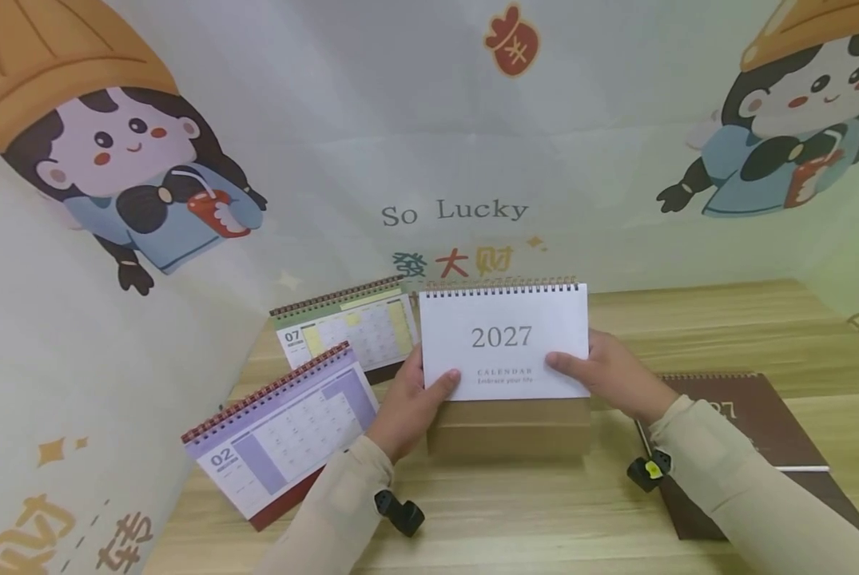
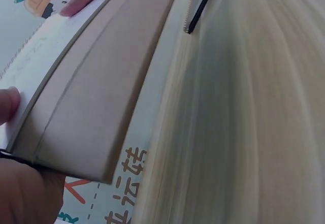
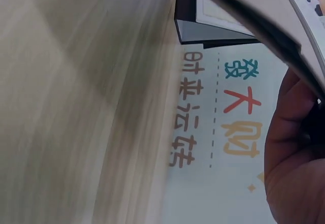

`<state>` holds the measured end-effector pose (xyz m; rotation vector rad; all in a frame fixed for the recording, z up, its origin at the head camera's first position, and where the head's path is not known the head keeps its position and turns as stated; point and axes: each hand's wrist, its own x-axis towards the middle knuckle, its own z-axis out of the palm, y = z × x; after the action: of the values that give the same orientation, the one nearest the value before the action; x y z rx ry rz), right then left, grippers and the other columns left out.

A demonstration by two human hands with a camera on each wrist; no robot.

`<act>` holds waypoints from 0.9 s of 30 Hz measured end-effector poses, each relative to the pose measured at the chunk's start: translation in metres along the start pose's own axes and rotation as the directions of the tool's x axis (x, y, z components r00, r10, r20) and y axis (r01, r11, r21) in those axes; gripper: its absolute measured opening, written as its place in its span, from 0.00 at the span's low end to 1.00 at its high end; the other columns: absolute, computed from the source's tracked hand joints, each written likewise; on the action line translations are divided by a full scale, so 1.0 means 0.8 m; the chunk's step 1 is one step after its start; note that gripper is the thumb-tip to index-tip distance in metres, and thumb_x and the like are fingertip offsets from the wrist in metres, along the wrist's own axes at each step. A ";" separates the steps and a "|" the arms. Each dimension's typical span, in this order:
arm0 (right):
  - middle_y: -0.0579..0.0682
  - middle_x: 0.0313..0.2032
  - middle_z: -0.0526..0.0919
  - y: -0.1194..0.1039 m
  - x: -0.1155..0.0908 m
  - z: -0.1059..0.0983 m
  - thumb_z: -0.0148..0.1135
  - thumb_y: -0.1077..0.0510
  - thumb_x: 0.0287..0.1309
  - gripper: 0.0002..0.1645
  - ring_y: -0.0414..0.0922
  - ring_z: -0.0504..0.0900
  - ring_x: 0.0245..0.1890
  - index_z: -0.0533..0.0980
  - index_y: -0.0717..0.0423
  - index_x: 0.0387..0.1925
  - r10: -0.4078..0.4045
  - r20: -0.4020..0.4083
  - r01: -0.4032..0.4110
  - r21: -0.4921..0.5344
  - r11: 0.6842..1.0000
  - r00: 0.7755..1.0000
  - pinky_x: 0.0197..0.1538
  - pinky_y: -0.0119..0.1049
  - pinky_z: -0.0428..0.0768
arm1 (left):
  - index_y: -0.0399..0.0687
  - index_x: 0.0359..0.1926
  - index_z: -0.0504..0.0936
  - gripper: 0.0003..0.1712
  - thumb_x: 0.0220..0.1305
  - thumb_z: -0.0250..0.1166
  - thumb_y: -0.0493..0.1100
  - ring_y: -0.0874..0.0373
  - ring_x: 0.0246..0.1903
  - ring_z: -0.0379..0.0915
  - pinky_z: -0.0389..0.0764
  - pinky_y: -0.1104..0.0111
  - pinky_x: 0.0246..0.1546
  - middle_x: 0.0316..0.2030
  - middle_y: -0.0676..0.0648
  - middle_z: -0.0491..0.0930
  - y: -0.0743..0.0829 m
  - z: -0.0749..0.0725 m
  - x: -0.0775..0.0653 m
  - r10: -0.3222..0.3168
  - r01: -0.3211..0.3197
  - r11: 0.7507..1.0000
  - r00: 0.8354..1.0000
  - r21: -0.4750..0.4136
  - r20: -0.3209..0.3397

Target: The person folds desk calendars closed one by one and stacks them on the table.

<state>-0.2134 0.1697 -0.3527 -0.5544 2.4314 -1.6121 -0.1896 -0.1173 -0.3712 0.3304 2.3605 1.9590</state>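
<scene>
Between both hands is a desk calendar [image 1: 504,351] with a white "2027" cover, a spiral binding along the top and a brown card base [image 1: 508,431]. My left hand [image 1: 409,407] grips its left side, thumb on the cover's lower left corner. On the opposite side my right hand [image 1: 619,371] holds the edge with its thumb over the cover; the calendar hides most of the other fingers. The left wrist view shows the brown base [image 2: 96,92] from close by, tilted and apart from the wooden table [image 2: 244,107]. In the right wrist view, curled fingers [image 3: 287,117] are beneath the calendar.
To the left stand a purple calendar [image 1: 296,435] showing "02" and, behind it, a green one [image 1: 357,329] showing "07". A dark brown calendar [image 1: 724,423] lies on the right, partly under the right forearm. A printed cloth backdrop [image 1: 443,168] rises behind the table.
</scene>
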 end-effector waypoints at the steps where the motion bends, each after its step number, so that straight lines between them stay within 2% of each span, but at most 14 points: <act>1: 0.56 0.45 0.87 0.001 -0.001 0.001 0.63 0.48 0.67 0.28 0.48 0.87 0.39 0.74 0.64 0.58 0.005 0.000 -0.005 -0.008 1.000 1.000 0.46 0.43 0.81 | 0.50 0.70 0.64 0.30 0.70 0.63 0.43 0.54 0.61 0.69 0.64 0.54 0.65 0.60 0.48 0.77 0.000 0.000 -0.001 -0.014 0.014 1.000 1.000 0.014 -0.006; 5: 0.54 0.43 0.87 0.006 -0.005 0.003 0.64 0.48 0.66 0.26 0.47 0.86 0.39 0.76 0.63 0.57 0.042 0.006 -0.042 -0.044 0.998 0.999 0.47 0.45 0.80 | 0.50 0.72 0.60 0.36 0.68 0.65 0.45 0.53 0.62 0.68 0.63 0.53 0.66 0.62 0.47 0.75 -0.002 0.000 -0.005 -0.068 0.068 0.995 0.998 0.079 0.000; 10: 0.50 0.41 0.87 0.016 -0.010 0.007 0.64 0.48 0.66 0.26 0.44 0.85 0.39 0.76 0.61 0.57 0.062 0.040 -0.058 -0.098 0.993 0.997 0.49 0.46 0.78 | 0.45 0.74 0.52 0.42 0.66 0.65 0.41 0.52 0.63 0.67 0.64 0.53 0.66 0.64 0.43 0.71 -0.013 0.000 -0.008 -0.115 0.109 0.989 0.992 0.102 0.052; 14: 0.50 0.42 0.86 0.024 -0.010 0.008 0.64 0.49 0.65 0.30 0.45 0.84 0.39 0.72 0.62 0.62 0.050 0.090 -0.041 -0.105 0.994 0.995 0.47 0.45 0.79 | 0.40 0.73 0.53 0.40 0.67 0.64 0.38 0.50 0.62 0.67 0.64 0.52 0.65 0.64 0.40 0.70 -0.023 0.000 -0.010 -0.108 0.099 0.989 0.991 0.111 0.075; 19: 0.52 0.44 0.85 0.032 -0.007 0.008 0.67 0.56 0.62 0.34 0.46 0.84 0.41 0.65 0.63 0.65 0.045 0.151 -0.030 -0.098 0.995 0.987 0.48 0.45 0.79 | 0.41 0.74 0.51 0.41 0.67 0.63 0.38 0.48 0.63 0.66 0.62 0.50 0.67 0.65 0.39 0.69 -0.032 0.002 -0.013 -0.103 0.090 0.986 0.991 0.137 0.089; 23: 0.51 0.41 0.85 0.034 -0.006 0.008 0.68 0.58 0.60 0.32 0.46 0.83 0.39 0.67 0.65 0.61 0.055 0.151 -0.036 -0.127 0.991 0.987 0.46 0.45 0.78 | 0.44 0.76 0.48 0.43 0.69 0.62 0.38 0.47 0.65 0.64 0.59 0.50 0.68 0.67 0.39 0.67 -0.037 0.002 -0.014 -0.108 0.088 0.982 0.988 0.168 0.110; 27: 0.50 0.38 0.85 0.038 -0.005 0.009 0.69 0.57 0.59 0.26 0.45 0.83 0.35 0.72 0.65 0.55 0.066 0.134 -0.042 -0.175 0.984 0.989 0.42 0.43 0.79 | 0.44 0.76 0.47 0.44 0.70 0.62 0.42 0.48 0.64 0.64 0.59 0.50 0.68 0.67 0.38 0.66 -0.036 -0.003 -0.011 -0.131 0.092 0.959 0.982 0.268 0.134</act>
<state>-0.2140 0.1755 -0.3838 -0.5997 2.4715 -1.3046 -0.1847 -0.1261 -0.3998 0.3356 2.4790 1.5197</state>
